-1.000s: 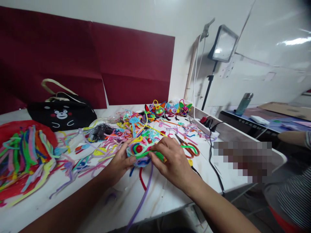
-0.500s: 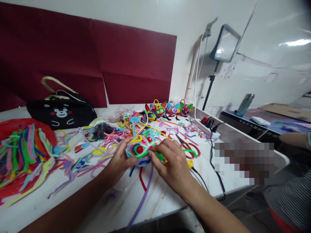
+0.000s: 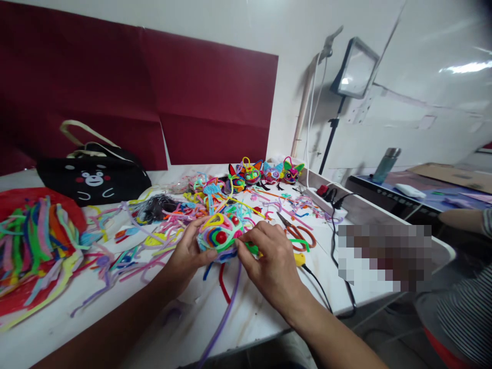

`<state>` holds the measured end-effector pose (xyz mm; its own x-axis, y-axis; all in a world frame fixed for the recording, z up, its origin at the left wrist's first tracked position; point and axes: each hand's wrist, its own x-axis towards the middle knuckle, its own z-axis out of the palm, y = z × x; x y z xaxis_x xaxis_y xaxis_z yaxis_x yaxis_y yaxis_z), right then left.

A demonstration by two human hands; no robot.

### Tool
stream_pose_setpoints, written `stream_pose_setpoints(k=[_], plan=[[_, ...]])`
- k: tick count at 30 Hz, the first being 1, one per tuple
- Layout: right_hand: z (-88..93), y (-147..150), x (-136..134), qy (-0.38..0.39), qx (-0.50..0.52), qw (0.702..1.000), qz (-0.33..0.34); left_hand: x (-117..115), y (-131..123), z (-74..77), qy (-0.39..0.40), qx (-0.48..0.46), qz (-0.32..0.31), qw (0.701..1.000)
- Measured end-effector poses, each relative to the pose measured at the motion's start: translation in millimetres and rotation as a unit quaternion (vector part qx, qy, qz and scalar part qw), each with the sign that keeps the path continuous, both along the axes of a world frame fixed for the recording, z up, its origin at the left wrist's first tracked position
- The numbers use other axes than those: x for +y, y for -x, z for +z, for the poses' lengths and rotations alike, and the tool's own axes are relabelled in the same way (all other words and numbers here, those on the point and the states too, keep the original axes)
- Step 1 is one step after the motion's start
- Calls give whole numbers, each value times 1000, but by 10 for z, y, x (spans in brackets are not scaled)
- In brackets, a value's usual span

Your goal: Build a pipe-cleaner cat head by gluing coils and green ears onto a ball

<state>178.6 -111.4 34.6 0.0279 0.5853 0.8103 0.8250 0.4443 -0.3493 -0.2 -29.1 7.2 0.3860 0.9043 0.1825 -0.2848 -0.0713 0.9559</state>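
My left hand is closed around the left side of a round, colourful pipe-cleaner animal head with red bead eyes. At its right side, the thumb and fingers of my right hand pinch a green pipe cleaner against the front. Part of the head's right side is hidden behind these fingers. A long purple pipe cleaner runs from under the head towards the table's front edge. Close to my right hand lie orange-handled scissors and a yellow tool with a black cord.
Loose pipe cleaners litter the white table. Several finished animal heads stand at the back. A red bag of pipe cleaners and a black bag are left. A power strip lies right, near a person's striped clothing.
The view has shifted very slightly. Both hands keep their hold on the animal head, with hardly any movement of the right fingers.
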Motion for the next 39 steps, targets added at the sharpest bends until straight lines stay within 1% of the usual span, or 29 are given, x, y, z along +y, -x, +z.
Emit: stream_pose_setpoints(k=[6, 13, 21, 24, 27, 33, 36, 39], plan=[[1, 51, 27, -15, -8, 999, -30, -1, -9, -31, -22, 4, 17, 1000], [42, 133, 63, -22, -43, 995, -85, -17, -32, -56, -26, 0, 59, 998], [-8, 228, 91, -36, -54, 989, -131, -31, -61, -24, -47, 20, 117, 992], [-10, 254, 80, -36, -40, 989, -137, -39, -71, -9, -60, 24, 126, 990], [4, 265, 69, -28, -25, 989, -141, -41, -72, -3, -68, 19, 116, 991], [6, 302, 105, -17, -6, 988, -152, -23, -58, -14, -111, 23, 123, 986], [-8, 333, 133, -16, 3, 986, -167, 1, -55, -23, -113, 22, 134, 984], [-11, 345, 122, -3, 15, 989, -148, 19, -57, -22, -100, 11, 150, 984]])
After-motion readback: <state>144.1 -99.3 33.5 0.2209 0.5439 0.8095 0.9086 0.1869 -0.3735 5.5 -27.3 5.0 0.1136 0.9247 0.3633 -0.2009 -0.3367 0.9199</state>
